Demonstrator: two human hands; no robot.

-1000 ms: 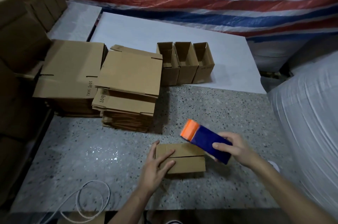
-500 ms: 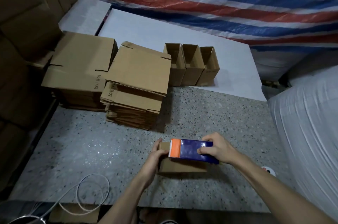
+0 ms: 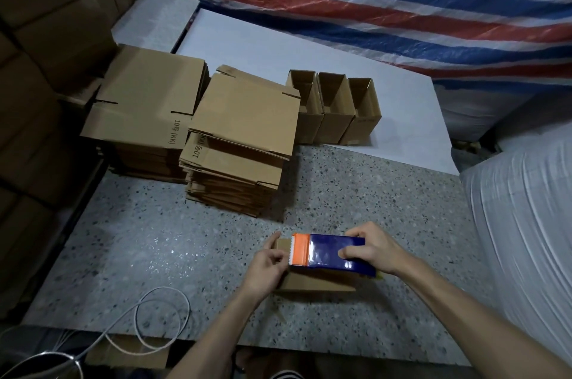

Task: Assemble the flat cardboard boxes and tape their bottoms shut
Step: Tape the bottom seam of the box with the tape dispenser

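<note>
My right hand [image 3: 371, 250] is wrapped round the blue-and-orange tape dispenser [image 3: 331, 253], which is pressed on top of the small box [image 3: 312, 284] on the speckled surface [image 3: 154, 248]. My left hand [image 3: 266, 267] grips the box's left end. Flat boxes [image 3: 244, 128] are stacked further back, with three finished boxes [image 3: 334, 109] just beside them.

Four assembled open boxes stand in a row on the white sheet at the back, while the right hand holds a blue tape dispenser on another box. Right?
Almost. The head view shows three open boxes in that row on the white sheet, not four. The rest holds: the right hand grips the blue tape dispenser on the near box.
</note>
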